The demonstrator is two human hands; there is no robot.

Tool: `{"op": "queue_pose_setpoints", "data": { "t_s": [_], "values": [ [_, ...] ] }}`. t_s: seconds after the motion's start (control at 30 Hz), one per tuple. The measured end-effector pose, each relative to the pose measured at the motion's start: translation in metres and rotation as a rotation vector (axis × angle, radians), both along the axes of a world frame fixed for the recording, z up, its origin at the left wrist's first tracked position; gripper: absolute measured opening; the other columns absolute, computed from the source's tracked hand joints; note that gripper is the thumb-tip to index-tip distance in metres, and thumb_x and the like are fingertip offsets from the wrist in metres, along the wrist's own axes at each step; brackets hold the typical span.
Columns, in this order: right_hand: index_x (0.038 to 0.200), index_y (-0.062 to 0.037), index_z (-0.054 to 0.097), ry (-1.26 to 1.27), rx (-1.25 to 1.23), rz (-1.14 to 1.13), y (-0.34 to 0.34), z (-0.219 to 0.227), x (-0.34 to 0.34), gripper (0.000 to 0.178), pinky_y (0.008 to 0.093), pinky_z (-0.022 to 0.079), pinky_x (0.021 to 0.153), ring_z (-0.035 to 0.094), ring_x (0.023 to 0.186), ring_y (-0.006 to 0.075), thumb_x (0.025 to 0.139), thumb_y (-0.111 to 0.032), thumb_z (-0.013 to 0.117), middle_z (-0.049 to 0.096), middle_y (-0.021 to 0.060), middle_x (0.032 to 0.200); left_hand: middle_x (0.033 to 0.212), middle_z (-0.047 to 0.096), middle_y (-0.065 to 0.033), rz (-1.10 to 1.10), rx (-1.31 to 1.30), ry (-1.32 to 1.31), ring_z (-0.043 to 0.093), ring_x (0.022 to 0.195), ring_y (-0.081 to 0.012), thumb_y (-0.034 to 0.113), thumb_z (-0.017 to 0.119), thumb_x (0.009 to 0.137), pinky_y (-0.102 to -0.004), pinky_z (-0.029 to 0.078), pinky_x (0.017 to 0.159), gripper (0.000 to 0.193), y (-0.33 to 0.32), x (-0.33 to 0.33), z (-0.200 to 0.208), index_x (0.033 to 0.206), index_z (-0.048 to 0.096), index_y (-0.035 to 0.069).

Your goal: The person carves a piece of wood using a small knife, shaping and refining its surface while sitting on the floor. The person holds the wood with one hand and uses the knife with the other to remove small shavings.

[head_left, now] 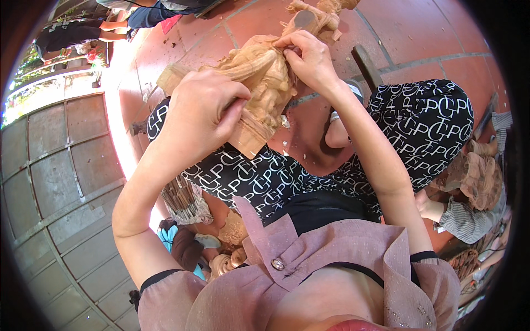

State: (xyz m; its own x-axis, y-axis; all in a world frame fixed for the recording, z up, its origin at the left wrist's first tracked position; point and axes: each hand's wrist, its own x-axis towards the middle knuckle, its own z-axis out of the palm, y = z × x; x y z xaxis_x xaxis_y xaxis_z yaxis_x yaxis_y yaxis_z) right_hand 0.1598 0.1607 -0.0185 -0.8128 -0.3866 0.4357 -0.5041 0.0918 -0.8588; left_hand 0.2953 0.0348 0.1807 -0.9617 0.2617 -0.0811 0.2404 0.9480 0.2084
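A light-brown wood carving [270, 91] with deep folds and a flat, squared base block [251, 138] lies tilted across my left thigh. My left hand [201, 107] is closed over its left part, thumb pressed against the curled fingers; what they pinch is hidden. At the carving's upper right edge, my right hand [309, 60] has its fingers bent in and pressed together. Those fingertips touch the wood, and anything between them is too small to make out.
Another carved wooden piece [331, 14] lies on the red tiled floor beyond. A dark wooden bar [366, 66] is near my right knee. Carving tools [185, 201] lie in a bundle at left. More carved wood [480, 179] sits at right by another person's striped sleeve [469, 220].
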Motion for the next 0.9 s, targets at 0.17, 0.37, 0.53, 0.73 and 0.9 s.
{"op": "queue_pose_setpoints", "data": {
  "t_s": [0.17,0.37,0.53,0.73,0.9],
  "values": [
    [0.089,-0.0042,0.067,-0.051,0.006,0.012,0.003,0.007,0.001,0.013,0.0380,0.051,0.079,0.064,0.087,0.0302,0.081,-0.005,0.057,0.064,0.0119,0.094,0.091,0.070,-0.0050,0.359,0.589,-0.252,0.062,0.087,-0.0091,0.005,0.063,0.087,-0.0235,0.048,0.078,0.012,-0.005,-0.003,0.015,0.095,0.069,-0.002],
    [0.090,-0.0043,0.068,-0.041,0.001,0.005,0.004,0.006,0.000,0.014,0.0376,0.051,0.080,0.064,0.087,0.0298,0.081,-0.005,0.057,0.064,0.0117,0.094,0.090,0.070,-0.0043,0.309,0.318,-0.140,0.062,0.086,-0.0097,0.005,0.062,0.088,-0.0247,0.049,0.077,0.013,0.000,-0.005,0.025,0.096,0.069,-0.002],
    [0.090,-0.0043,0.067,-0.087,-0.010,0.015,0.003,0.008,0.002,0.013,0.0369,0.052,0.079,0.065,0.086,0.0290,0.081,-0.004,0.057,0.064,0.0111,0.093,0.088,0.069,-0.0054,0.202,0.176,-0.082,0.062,0.084,-0.0113,0.005,0.061,0.087,-0.0257,0.049,0.077,0.013,-0.005,0.000,0.001,0.094,0.068,-0.003],
    [0.089,-0.0042,0.067,-0.053,0.003,0.003,0.003,0.006,0.001,0.013,0.0363,0.052,0.078,0.065,0.086,0.0287,0.081,-0.004,0.057,0.064,0.0108,0.093,0.087,0.069,-0.0047,0.381,0.457,-0.159,0.061,0.084,-0.0104,0.006,0.061,0.087,-0.0247,0.048,0.078,0.014,-0.004,0.002,0.005,0.095,0.068,-0.003],
    [0.089,-0.0041,0.067,-0.033,-0.009,0.001,0.005,0.004,-0.001,0.013,0.0364,0.052,0.078,0.064,0.085,0.0288,0.081,-0.004,0.058,0.064,0.0107,0.092,0.084,0.067,-0.0033,0.370,0.389,-0.100,0.060,0.081,-0.0090,0.007,0.061,0.087,-0.0234,0.047,0.077,0.015,0.000,-0.001,0.021,0.096,0.068,-0.003]
  ]
}}
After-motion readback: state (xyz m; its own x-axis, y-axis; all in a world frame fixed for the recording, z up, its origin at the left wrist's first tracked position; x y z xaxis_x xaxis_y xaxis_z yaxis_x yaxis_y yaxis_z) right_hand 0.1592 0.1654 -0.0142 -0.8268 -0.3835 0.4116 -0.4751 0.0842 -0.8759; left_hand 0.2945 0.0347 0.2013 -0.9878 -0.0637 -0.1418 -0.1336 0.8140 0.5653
